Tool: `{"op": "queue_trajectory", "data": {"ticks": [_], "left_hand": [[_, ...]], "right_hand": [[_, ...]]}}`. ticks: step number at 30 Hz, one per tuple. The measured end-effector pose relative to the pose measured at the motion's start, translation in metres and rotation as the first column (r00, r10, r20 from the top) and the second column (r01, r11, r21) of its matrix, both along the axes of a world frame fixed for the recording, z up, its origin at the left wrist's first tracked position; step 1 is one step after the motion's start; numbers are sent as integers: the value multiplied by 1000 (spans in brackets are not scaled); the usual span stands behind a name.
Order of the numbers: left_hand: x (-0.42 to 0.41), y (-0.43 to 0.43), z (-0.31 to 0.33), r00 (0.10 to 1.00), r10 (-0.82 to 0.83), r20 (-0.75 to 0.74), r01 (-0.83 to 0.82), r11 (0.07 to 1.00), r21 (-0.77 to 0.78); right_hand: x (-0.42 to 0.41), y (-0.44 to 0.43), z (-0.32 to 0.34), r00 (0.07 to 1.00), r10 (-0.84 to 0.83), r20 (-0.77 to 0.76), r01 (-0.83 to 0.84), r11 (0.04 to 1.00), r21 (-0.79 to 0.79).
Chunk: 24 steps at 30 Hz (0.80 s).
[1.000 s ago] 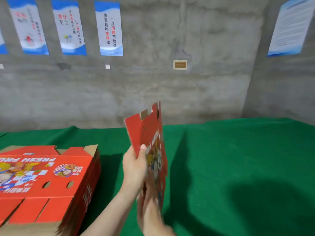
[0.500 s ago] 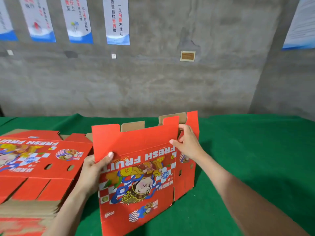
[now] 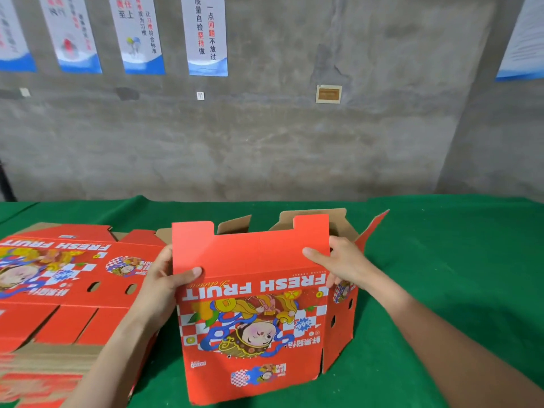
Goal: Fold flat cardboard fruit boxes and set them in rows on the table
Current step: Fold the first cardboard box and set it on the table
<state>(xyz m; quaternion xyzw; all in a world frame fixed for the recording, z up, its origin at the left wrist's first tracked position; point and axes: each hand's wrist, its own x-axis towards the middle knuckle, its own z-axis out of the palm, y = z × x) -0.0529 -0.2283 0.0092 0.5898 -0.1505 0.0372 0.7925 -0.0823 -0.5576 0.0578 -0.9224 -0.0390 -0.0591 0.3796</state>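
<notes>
– First, which item lies nearest the viewer?
– Fruit box [image 3: 253,328]: red, partly opened, standing on the green counter [image 3: 441,260] directly ahead of the person. Its "FRESH FRUIT" lettering and cartoon figure read upside down. The top flaps stand upright with brown insides showing, and a side panel with holes turns away at right.
– How do the hands engage it?
– Left hand [image 3: 160,287]: grasping the box's left edge, thumb laid across the front panel, fingers out of sight behind it. Right hand [image 3: 344,263]: grasping the upper right corner, thumb on the front flap, remaining fingers largely hidden by cardboard.
– And beside the left forearm?
– Stack of flat boxes [image 3: 59,278]: same print, lying on the counter at left, topmost blank face up.
– Farther back?
– The green counter runs right and rearward to a grey concrete wall [image 3: 265,148]. Mounted on it are a row of posters [image 3: 206,33] with blue lower bands and Chinese text, a small brown plaque [image 3: 328,94], and one further sheet [image 3: 527,39] at the far right edge.
</notes>
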Motion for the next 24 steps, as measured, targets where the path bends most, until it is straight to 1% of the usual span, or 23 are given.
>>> {"op": "queue_trajectory", "data": {"ticks": [2,5,7,8,9,11,13,15,17,18,19,22,24], "left_hand": [[3,3,2,995,-87,-46,89,995,41],[2,7,4,987,-128,-93,141,977,158],[4,8,9,975,-180,-128,207,947,246],[6,6,14,975,-174,-139,210,927,310],[9,5,23,982,-125,-140,170,908,383],[20,12,33,987,21,-156,65,847,528],[22,23,34,980,57,-193,72,796,601],[18,24,35,979,87,-186,51,773,632],[10,13,37,991,86,-103,-4,788,616],[6,8,39,995,65,-79,-3,793,609],[7,3,40,996,19,-91,41,787,616],[7,3,40,965,-144,-219,250,752,610],[7,4,38,955,-192,-226,294,709,641]], "right_hand": [[-4,-2,1,1000,-29,-1,29,998,50],[-10,-8,4,990,19,-138,-2,992,123],[-12,-13,7,982,56,-181,-35,993,117],[-14,-14,8,982,58,-181,-39,994,107],[-15,-15,9,984,55,-171,-37,994,103],[-17,-16,9,990,38,-133,-23,994,109],[-20,-16,5,996,12,-91,-3,994,105],[-21,-15,1,998,-27,-57,33,995,98],[-21,-15,-2,997,-62,-44,66,992,107],[-20,-16,-4,996,-73,-48,79,990,121],[-20,-17,-5,995,-82,-49,88,987,135],[-24,-18,-8,994,-101,-33,104,984,143],[-29,-19,-8,992,-130,1,128,981,143]]}}
